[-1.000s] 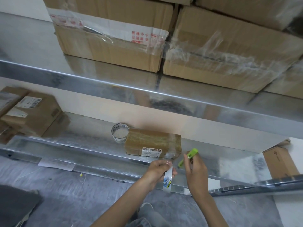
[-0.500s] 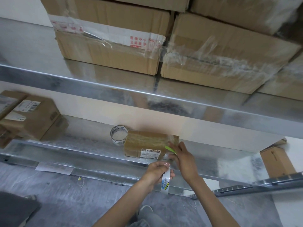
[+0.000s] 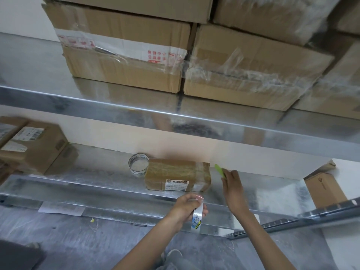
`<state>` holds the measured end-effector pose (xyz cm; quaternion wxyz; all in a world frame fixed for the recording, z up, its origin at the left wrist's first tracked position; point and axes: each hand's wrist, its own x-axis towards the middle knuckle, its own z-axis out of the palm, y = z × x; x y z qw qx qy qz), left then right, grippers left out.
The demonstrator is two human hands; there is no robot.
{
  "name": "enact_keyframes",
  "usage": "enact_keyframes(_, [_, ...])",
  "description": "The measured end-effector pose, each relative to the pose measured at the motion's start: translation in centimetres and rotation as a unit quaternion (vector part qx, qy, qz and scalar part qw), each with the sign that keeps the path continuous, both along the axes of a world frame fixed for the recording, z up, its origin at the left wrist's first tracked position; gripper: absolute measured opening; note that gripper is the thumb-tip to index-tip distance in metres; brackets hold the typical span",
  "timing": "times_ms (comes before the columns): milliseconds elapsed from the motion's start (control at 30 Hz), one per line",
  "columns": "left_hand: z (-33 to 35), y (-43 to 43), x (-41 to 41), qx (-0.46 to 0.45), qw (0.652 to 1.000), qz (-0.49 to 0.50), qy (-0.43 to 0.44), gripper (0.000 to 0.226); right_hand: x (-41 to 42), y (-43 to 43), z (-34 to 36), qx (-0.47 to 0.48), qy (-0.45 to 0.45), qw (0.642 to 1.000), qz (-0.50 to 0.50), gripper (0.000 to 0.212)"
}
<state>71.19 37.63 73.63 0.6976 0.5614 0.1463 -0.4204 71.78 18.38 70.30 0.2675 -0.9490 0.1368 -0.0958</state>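
A small brown parcel (image 3: pixel 178 177) wrapped in clear tape lies on the lower metal shelf (image 3: pixel 97 180), with a white label on its front. My left hand (image 3: pixel 188 208) grips a roll of clear tape (image 3: pixel 197 218) just below the shelf's front edge, in front of the parcel. My right hand (image 3: pixel 232 187) is over the shelf to the right of the parcel and holds a small green cutter (image 3: pixel 219 170), whose tip points up and left near the parcel's right end.
A second tape roll (image 3: pixel 138 164) stands behind the parcel's left end. Labelled cartons (image 3: pixel 33 147) sit at the shelf's left. Large taped cartons (image 3: pixel 124 53) fill the upper shelf (image 3: pixel 136 112). A small box (image 3: pixel 323 189) stands at the right. A paper sheet (image 3: pixel 62 208) lies on the grey floor.
My right hand, with the green cutter, went in to the parcel's right end and has now drawn back to the right of it. My left hand has stayed at the shelf edge with its roll.
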Motion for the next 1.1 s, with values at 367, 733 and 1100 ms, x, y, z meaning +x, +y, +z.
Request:
enact_keyframes(367, [1.4, 0.1, -0.3, -0.036, 0.998, -0.035, -0.049, 0.018, 0.9, 0.6, -0.8, 0.029, -0.007, 0.994, -0.110, 0.022])
enact_keyframes(733, [3.9, -0.6, 1.8, -0.029, 0.973, -0.019, -0.227, 0.013, -0.7, 5.0, 8.4, 0.223, -0.035, 0.972, 0.056, 0.010])
enact_keyframes(1100, [5.7, 0.3, 3.3, -0.013, 0.938, -0.087, -0.335, 0.057, 0.0, 6.4, 11.1, 0.105, -0.172, 0.976, 0.081, 0.020])
